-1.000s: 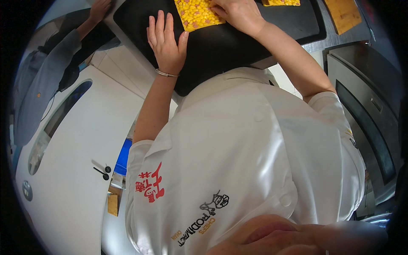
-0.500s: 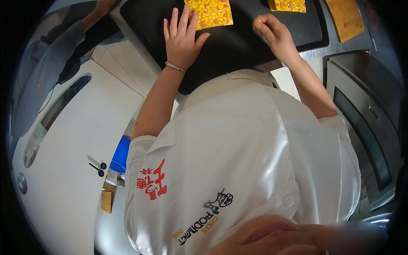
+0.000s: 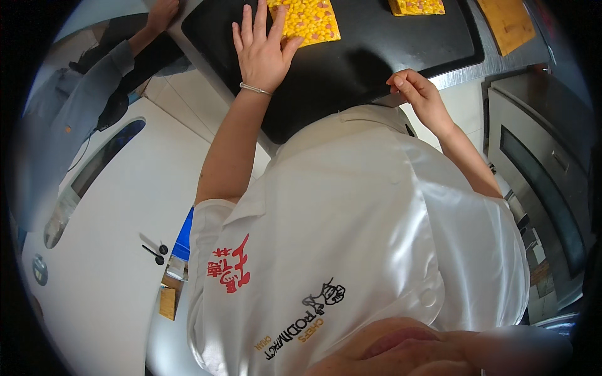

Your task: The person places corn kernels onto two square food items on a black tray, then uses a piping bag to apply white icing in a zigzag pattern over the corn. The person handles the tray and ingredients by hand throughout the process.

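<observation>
My left hand (image 3: 260, 59) lies flat with its fingers spread. Its thumb and forefinger touch the left side of a square slab (image 3: 310, 25) covered in yellow corn kernels and pink bits. The slab rests on a large black board (image 3: 313, 75). My right hand (image 3: 419, 93) is closed in a pinch at the near right edge of the board, apart from the slab; whatever is between its fingertips, if anything, cannot be made out. A second corn-topped piece (image 3: 421, 6) sits farther right on the board, cut off by the top of the view.
A wooden block (image 3: 506, 26) lies on the metal worktop (image 3: 467, 76) right of the board. Another person's hand (image 3: 163, 14) and grey sleeve are at the far left. A white door (image 3: 106, 194) stands on the left, and a steel appliance (image 3: 542, 182) on the right.
My right hand has drawn down from over the board to its near edge, fingers still pinched. My left hand has shifted slightly and stays against the slab.
</observation>
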### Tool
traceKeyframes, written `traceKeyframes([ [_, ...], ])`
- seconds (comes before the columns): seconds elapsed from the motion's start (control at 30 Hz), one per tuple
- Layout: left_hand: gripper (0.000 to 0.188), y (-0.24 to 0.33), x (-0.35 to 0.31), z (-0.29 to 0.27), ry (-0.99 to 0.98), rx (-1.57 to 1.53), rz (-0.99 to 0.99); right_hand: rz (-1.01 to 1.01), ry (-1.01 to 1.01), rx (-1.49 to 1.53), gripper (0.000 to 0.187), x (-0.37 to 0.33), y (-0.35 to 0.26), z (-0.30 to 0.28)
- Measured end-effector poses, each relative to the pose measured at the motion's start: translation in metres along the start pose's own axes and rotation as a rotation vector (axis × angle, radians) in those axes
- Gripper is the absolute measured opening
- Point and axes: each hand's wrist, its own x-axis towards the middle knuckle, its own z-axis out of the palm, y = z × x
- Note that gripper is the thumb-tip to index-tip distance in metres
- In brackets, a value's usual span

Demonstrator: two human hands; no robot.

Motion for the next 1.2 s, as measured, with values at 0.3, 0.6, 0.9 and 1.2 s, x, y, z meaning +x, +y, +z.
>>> traceKeyframes([
  [0.3, 0.075, 0.015, 0.032, 0.015, -0.062, -0.032, 0.061, -0.037, 0.01, 0.023, 0.029, -0.003, -0.001, 0.002],
  [0.6, 0.068, 0.017, 0.039, 0.036, -0.04, 0.029, 0.136, -0.023, 0.042, 0.07, 0.025, -0.007, 0.008, 0.004],
  [0.9, 0.076, 0.027, 0.046, 0.037, -0.07, 0.065, 0.105, -0.111, 0.026, -0.032, 0.023, 0.002, 0.009, 0.0],
  [1.2, 0.078, 0.031, 0.03, 0.038, -0.072, 0.079, 0.135, -0.179, -0.005, 0.086, 0.018, 0.01, 0.031, 0.009],
])
